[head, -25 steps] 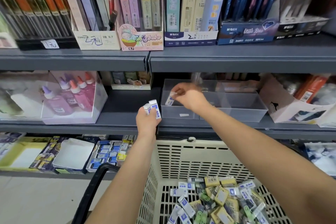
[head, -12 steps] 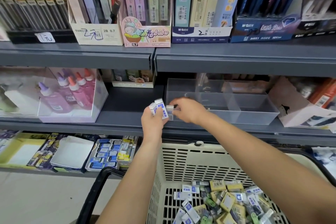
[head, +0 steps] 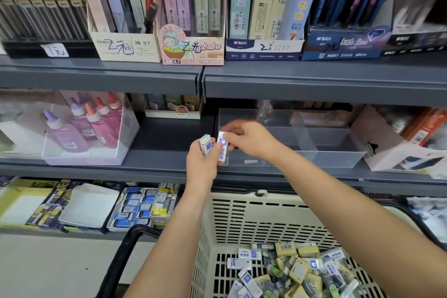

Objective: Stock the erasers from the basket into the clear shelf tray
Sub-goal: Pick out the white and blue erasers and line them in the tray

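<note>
From the head view I am watching both hands meeting just in front of the left front corner of the clear shelf tray [head: 314, 150]. My left hand [head: 202, 164] is clenching around a small clutch of white-and-blue erasers [head: 206, 144], standing roughly upright in the fist. My right hand [head: 249, 139] is pinching the top of one eraser [head: 223, 146] from that clutch between thumb and fingertips [head: 226, 139], its long axis running near vertical, tilting slightly away from the tray.

The relation that matters: the tray is lying directly behind and to the right of the pinched eraser, and the right hand is the nearer one, already overlapping the tray's front wall. I am judging that the coming move is a short lift up and back over that wall into the left compartment.

As for containers, the tray is looking nearly bare; I am making out dividers and a small label on the front wall, but cannot tell whether any erasers are lying inside. Below the tray, the beige basket [head: 254, 220] is holding a loose heap of wrapped erasers [head: 297, 271], white-blue and yellow ones mixed, so most of the stocking is still waiting.
</note>
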